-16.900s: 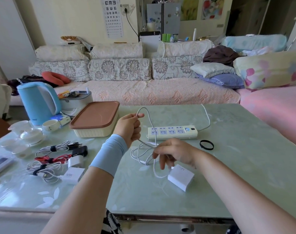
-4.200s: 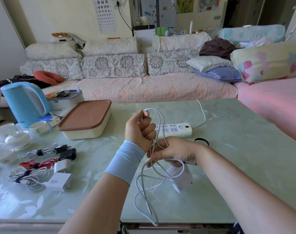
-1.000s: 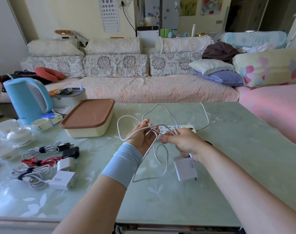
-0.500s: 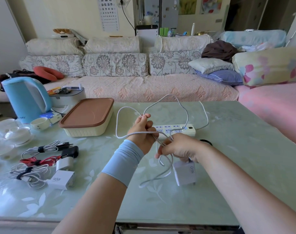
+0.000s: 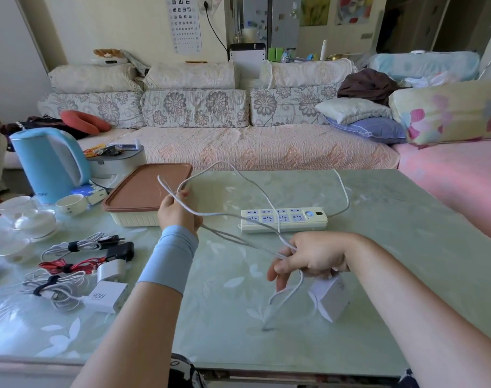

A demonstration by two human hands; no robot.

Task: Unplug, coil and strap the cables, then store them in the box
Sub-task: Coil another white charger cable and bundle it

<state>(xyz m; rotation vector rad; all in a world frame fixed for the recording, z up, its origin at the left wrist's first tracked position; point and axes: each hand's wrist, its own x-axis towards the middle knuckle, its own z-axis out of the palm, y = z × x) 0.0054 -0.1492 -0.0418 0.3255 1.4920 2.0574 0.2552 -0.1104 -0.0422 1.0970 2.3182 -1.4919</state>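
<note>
Single head-worn wide view, forward and down, close over the table (image 5: 406,247), sofa (image 5: 266,149) beyond.

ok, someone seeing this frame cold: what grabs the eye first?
The white cable, strung in loose loops between the left hand and right hand at mid-table, with its white charger brick just below the right hand. Next come the power strip behind the hands, nothing plugged in, and the brown-lidded box beyond the left hand, lid on. Strapped cable bundles lie at the table's left.
</note>
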